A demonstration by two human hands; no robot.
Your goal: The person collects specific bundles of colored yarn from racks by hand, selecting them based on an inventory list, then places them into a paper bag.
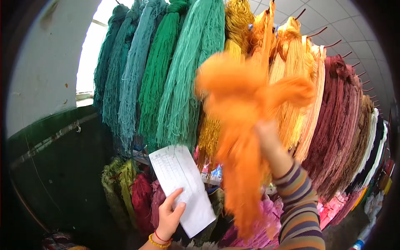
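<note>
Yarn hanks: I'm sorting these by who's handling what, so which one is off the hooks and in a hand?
The bright orange hank, gripped by the right hand and blurred. The green, yellow and maroon hanks all hang from hooks.

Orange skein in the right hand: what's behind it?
Behind the orange skein, held by the right hand, hang yellow skeins and pale orange skeins on the rack. Their middle lengths are covered, as are the piled skeins below it.
</note>
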